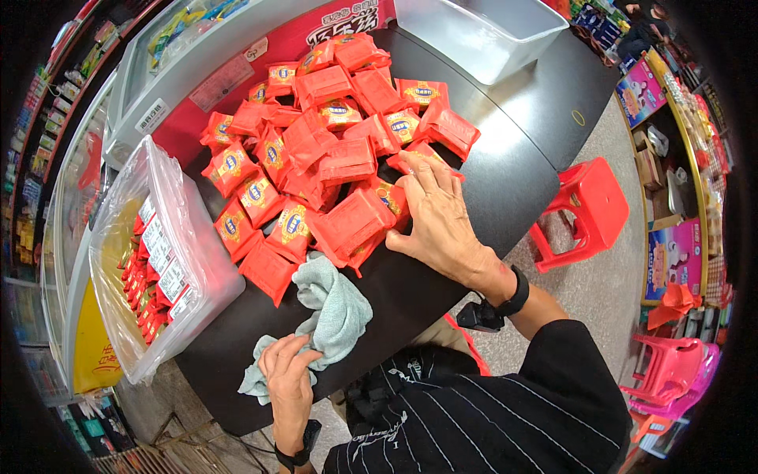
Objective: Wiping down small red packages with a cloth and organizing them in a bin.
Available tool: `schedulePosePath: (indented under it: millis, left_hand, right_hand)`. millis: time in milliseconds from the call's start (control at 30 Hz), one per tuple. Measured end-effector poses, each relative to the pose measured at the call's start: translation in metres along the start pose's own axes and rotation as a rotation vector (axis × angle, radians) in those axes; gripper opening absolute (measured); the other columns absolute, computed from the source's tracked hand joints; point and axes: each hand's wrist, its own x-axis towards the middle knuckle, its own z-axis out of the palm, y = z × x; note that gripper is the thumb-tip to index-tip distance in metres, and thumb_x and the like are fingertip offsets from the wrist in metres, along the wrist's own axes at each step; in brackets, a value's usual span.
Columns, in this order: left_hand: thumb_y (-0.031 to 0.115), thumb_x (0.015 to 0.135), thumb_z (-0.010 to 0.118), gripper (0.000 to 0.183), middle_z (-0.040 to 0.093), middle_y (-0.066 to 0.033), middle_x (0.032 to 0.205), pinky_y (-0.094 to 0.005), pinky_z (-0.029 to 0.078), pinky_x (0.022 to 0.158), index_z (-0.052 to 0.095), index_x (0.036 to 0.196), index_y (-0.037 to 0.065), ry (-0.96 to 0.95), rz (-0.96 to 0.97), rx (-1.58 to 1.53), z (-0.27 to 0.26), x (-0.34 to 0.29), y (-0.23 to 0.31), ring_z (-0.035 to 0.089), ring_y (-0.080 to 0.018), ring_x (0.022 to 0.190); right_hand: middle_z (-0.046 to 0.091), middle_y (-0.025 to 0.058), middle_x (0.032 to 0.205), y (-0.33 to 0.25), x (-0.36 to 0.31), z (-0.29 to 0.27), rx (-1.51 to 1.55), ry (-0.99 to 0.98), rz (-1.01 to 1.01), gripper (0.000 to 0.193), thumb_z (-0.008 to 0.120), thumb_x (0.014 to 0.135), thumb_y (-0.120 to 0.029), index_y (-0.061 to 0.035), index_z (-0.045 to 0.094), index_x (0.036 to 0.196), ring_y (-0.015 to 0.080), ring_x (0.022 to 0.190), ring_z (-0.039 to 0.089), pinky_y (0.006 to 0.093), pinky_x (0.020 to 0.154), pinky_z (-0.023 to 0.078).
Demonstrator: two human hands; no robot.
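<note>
A large heap of red wrapped packets [347,162] with gold and blue labels is piled on the black table [505,174]. My right hand [436,213] rests against the heap's right side, thumb and fingers spread, touching packets there; its fingertips partly cover them. A crumpled pale green cloth [335,304] lies at the near edge of the heap and trails toward me. My left hand [288,375] is closed on the near end of that cloth, fingers curled over it.
At left stands a clear plastic bin [213,261] lined with a bag, holding red packets in rows. A translucent empty tub [489,39] sits at the table's far side. A red stool [592,205] stands right of the table; stocked shelves [703,158] are farther right.
</note>
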Motion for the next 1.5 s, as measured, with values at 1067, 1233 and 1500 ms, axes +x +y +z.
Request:
schedulePosePath:
  millis: [1067,1233,1500]
  left_hand:
    - [0.011,0.090,0.069,0.062,0.050,-0.0119,0.138,-0.0360,0.044,0.104,0.037,0.142,-0.001,0.262,-0.563,-1.568,-0.017,-0.003,0.039,0.054,-0.0193,0.123]
    - [0.008,0.097,0.057,0.047,0.053,-0.0133,0.135,-0.0409,0.049,0.100,0.040,0.139,-0.003,0.599,-0.729,-1.462,-0.013,-0.044,0.010,0.057,-0.0219,0.119]
    - [0.013,0.099,0.055,0.040,0.056,-0.0126,0.131,-0.0415,0.050,0.095,0.045,0.136,0.000,1.010,-0.580,-1.249,0.000,-0.051,-0.028,0.059,-0.0221,0.114]
  right_hand:
    - [0.056,0.0132,0.128,-0.104,-0.022,-0.029,0.712,-0.347,-0.651,0.057,0.081,0.075,-0.022,-0.0059,0.056,0.124,0.0306,0.108,0.057,0.0415,0.092,0.046]
    - [0.067,0.0141,0.116,-0.128,0.019,-0.105,0.646,-0.040,-0.855,0.031,0.076,0.079,-0.023,-0.0113,0.073,0.107,0.0245,0.089,0.066,0.0355,0.077,0.049]
    - [0.064,0.0034,0.097,-0.167,-0.011,-0.196,0.428,0.015,-0.924,0.031,0.078,0.071,-0.025,-0.0167,0.073,0.101,0.0118,0.063,0.052,0.0267,0.058,0.039]
